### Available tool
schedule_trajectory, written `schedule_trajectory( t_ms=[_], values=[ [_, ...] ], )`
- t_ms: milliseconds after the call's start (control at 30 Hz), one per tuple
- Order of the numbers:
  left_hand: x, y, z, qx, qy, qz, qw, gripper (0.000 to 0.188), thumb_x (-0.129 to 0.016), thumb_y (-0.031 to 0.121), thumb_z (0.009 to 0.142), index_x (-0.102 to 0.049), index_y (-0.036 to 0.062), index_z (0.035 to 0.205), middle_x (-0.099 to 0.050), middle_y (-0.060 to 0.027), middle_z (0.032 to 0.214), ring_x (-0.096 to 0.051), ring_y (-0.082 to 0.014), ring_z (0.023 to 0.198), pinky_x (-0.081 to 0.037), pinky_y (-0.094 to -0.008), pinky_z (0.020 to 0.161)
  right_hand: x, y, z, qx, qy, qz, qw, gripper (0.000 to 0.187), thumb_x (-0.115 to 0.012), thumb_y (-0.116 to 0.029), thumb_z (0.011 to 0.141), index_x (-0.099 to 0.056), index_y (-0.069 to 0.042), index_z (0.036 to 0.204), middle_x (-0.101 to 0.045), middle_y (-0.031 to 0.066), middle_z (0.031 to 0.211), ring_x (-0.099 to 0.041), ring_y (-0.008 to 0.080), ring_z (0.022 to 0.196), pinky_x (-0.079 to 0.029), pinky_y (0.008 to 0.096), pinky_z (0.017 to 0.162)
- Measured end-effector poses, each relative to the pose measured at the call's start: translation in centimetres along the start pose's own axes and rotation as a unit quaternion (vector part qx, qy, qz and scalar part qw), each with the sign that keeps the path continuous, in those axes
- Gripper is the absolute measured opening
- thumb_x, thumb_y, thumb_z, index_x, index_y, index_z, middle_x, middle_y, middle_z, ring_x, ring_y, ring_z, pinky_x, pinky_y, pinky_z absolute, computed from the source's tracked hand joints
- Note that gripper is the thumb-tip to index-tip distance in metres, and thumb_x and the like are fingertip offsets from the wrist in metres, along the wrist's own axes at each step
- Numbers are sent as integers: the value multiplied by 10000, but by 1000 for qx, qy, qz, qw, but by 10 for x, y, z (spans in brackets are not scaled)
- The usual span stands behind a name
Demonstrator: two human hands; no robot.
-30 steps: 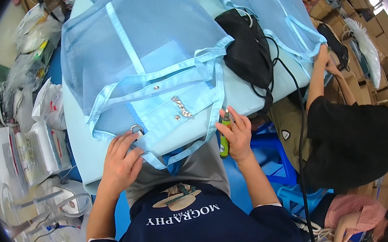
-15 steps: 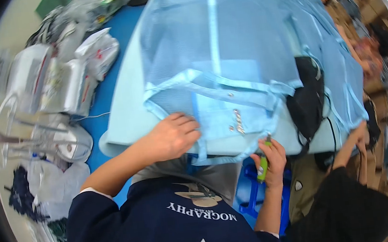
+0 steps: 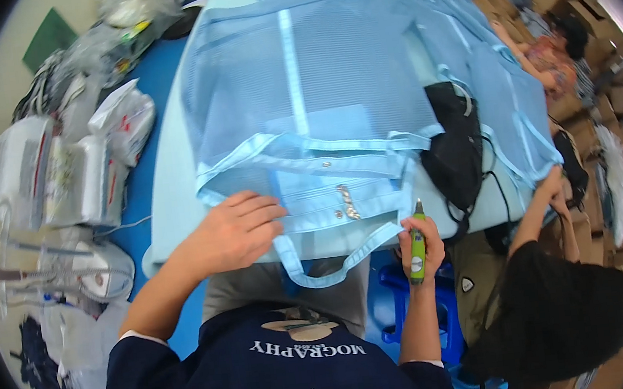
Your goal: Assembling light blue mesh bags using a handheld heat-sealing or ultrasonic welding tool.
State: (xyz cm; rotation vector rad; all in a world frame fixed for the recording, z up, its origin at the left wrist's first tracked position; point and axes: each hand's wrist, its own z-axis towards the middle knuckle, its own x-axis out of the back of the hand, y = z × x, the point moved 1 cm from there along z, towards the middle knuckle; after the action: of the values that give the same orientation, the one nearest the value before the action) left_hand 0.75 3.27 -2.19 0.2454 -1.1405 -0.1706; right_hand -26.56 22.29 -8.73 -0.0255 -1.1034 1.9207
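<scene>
A light blue mesh bag (image 3: 236, 72) lies flat on the table, its pale strap loop (image 3: 328, 275) drooping over the near edge. A bright silvery strip (image 3: 347, 202) and small metal snaps show near its opening. My left hand (image 3: 235, 230) is closed on the bag's near left edge, fingers bent over the fabric; the thumb is hidden. In my right hand (image 3: 423, 247) is a green pen-shaped tool (image 3: 417, 257), gripped upright with its narrow dark tip pointing away from me, just right of the strap.
A black pouch (image 3: 454, 151) with cords lies right of the bag. Beyond it, a co-worker in black (image 3: 552, 313) handles another blue mesh bag (image 3: 506, 80). On the left stand plastic-wrapped packages (image 3: 24, 169) and a white fan (image 3: 97, 269). A blue stool (image 3: 410, 314) is below the table.
The whole view has shifted, so the table sits further left. The green tool is turned more upright, its tip clear of the fabric. The strap loop hangs lower.
</scene>
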Motion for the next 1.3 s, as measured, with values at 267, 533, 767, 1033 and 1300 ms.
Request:
schedule_trajectory(
  t_ms=[267,533,767,1033,1300],
  values=[
    [28,-92,45,340,186,-347,854,129,-632,97,844,-657,-25,879,-682,-79,872,-645,-176,776,-513,-303,723,-13,-10,144,74,176,-105,976,202,-638,-82,874,-607,-13,1061,-640,104,1005,-615,193,850,-472,301,793],
    [-12,-172,52,543,180,-508,644,175,-682,135,822,-677,-34,866,-664,-112,808,-628,-188,703,-505,-291,627,-77,9,216,150,236,-243,929,350,-722,-61,786,-620,-68,1121,-672,98,907,-642,266,765,-517,338,710],
    [-25,-182,36,505,196,-556,631,148,-700,164,829,-676,19,824,-640,-52,726,-592,-142,608,-481,-262,541,-192,-33,162,306,-95,6,947,327,-747,-59,746,-643,-80,1054,-680,107,960,-646,263,767,-516,344,690],
    [5,-130,-11,321,293,-189,881,264,-671,124,818,-613,13,1050,-639,-66,985,-613,-210,899,-508,-322,768,-206,-6,134,198,-205,62,956,322,-729,-71,760,-637,-81,1069,-695,76,888,-649,236,761,-490,317,683],
    [-13,-78,-44,189,117,44,974,378,-710,175,749,-613,89,1104,-602,-66,1186,-511,-246,1109,-415,-405,905,-195,-12,129,25,-286,255,923,337,-653,-87,854,-609,-9,1179,-682,124,955,-652,188,847,-497,284,771]
  ],
)
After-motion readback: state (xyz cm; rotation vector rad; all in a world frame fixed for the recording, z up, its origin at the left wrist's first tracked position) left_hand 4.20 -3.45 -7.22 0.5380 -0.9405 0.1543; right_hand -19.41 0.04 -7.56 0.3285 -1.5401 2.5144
